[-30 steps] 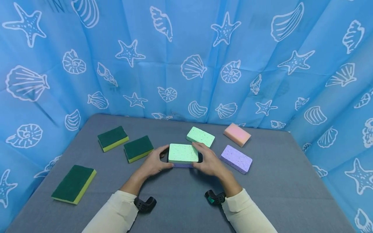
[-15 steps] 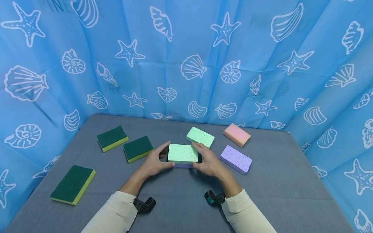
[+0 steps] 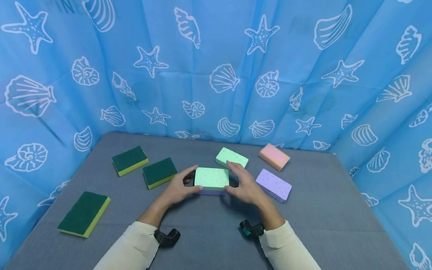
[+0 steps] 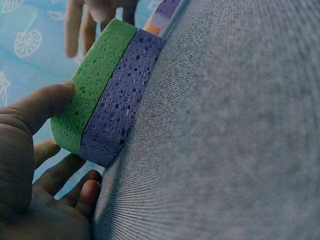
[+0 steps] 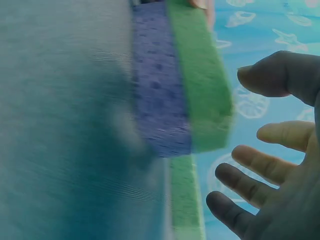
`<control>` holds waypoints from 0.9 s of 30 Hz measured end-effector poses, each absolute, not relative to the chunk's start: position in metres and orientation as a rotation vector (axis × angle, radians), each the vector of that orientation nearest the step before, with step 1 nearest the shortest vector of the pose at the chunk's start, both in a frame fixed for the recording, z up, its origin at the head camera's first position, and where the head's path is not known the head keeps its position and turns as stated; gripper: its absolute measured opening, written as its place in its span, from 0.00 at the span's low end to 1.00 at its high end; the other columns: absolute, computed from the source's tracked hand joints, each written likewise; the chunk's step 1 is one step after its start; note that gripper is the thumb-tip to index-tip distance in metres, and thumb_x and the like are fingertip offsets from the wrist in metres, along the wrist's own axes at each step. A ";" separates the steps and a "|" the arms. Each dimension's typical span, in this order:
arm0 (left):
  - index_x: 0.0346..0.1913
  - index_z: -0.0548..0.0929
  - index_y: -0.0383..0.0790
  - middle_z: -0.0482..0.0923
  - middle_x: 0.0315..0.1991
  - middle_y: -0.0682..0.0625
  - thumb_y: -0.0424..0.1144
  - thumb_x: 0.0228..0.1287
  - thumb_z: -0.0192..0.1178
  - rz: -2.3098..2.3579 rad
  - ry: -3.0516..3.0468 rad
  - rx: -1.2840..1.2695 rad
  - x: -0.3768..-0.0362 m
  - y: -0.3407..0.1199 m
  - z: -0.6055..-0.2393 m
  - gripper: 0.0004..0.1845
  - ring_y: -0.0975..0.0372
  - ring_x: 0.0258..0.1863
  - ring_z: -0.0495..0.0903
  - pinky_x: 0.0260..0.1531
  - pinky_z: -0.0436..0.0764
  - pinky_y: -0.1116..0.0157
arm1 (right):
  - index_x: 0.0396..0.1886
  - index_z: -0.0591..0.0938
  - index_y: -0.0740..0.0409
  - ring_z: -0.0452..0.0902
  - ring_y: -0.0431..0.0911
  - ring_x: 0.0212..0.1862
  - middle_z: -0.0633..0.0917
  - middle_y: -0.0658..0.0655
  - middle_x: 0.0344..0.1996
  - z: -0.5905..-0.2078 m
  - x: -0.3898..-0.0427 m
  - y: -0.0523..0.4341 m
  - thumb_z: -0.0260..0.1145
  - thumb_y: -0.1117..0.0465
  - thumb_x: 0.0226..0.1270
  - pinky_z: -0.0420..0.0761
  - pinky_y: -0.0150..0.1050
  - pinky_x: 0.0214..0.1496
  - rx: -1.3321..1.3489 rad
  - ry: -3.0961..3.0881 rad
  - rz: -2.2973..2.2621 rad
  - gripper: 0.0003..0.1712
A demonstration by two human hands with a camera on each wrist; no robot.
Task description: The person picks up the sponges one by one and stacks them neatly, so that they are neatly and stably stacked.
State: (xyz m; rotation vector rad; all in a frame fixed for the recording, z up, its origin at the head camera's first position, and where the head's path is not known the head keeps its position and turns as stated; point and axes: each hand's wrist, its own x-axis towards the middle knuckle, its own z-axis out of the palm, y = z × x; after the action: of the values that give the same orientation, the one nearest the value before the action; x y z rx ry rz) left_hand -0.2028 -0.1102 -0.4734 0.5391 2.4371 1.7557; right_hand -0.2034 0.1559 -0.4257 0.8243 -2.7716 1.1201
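At table centre, a green sponge (image 3: 212,177) sits stacked on a purple sponge (image 4: 116,109); the lower one shows only as a thin edge from the head view. Left hand (image 3: 176,189): thumb pressed to the stack's near-left edge, fingers relaxed behind its left end, so a light touch rather than a grip. Right hand (image 3: 245,185): fingers spread and straight, apart from the stack's right end in the right wrist view, holding nothing.

Judgement: step in hand is squaring up a two-sponge stack; placement looks done, edges roughly flush in the left wrist view.

Loose sponges on the grey table (image 3: 320,210): second green sponge (image 3: 231,157) just behind the stack, second purple sponge (image 3: 273,184) to the right, pink sponge (image 3: 274,156) behind that. Three dark green scouring sponges lie well apart on the left.

Next move, judged: right hand is nearest the second green sponge; reaching it calls for passing over the stack without nudging it.
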 end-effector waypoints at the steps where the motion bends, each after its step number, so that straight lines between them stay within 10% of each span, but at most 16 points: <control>1: 0.72 0.63 0.35 0.66 0.66 0.37 0.39 0.59 0.70 1.748 2.445 0.533 -0.203 -0.111 -0.473 0.40 0.45 0.63 0.67 0.58 0.68 0.46 | 0.73 0.63 0.62 0.61 0.58 0.68 0.66 0.63 0.68 -0.422 -0.202 0.158 0.73 0.63 0.55 0.65 0.60 0.62 0.813 -2.766 1.123 0.46; 27: 0.72 0.63 0.33 0.68 0.63 0.35 0.36 0.59 0.69 1.739 2.467 0.532 -0.202 -0.107 -0.473 0.39 0.44 0.62 0.67 0.58 0.67 0.45 | 0.75 0.60 0.54 0.56 0.62 0.68 0.63 0.62 0.70 -0.382 -0.166 0.241 0.74 0.58 0.55 0.58 0.72 0.58 0.463 -2.611 1.110 0.50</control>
State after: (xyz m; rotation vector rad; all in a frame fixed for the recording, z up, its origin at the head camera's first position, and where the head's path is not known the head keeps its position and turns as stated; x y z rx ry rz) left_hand -0.2021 -0.1073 -0.4727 0.5323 2.4666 1.7395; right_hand -0.1659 0.2412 -0.3822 0.4634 -2.6108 1.1099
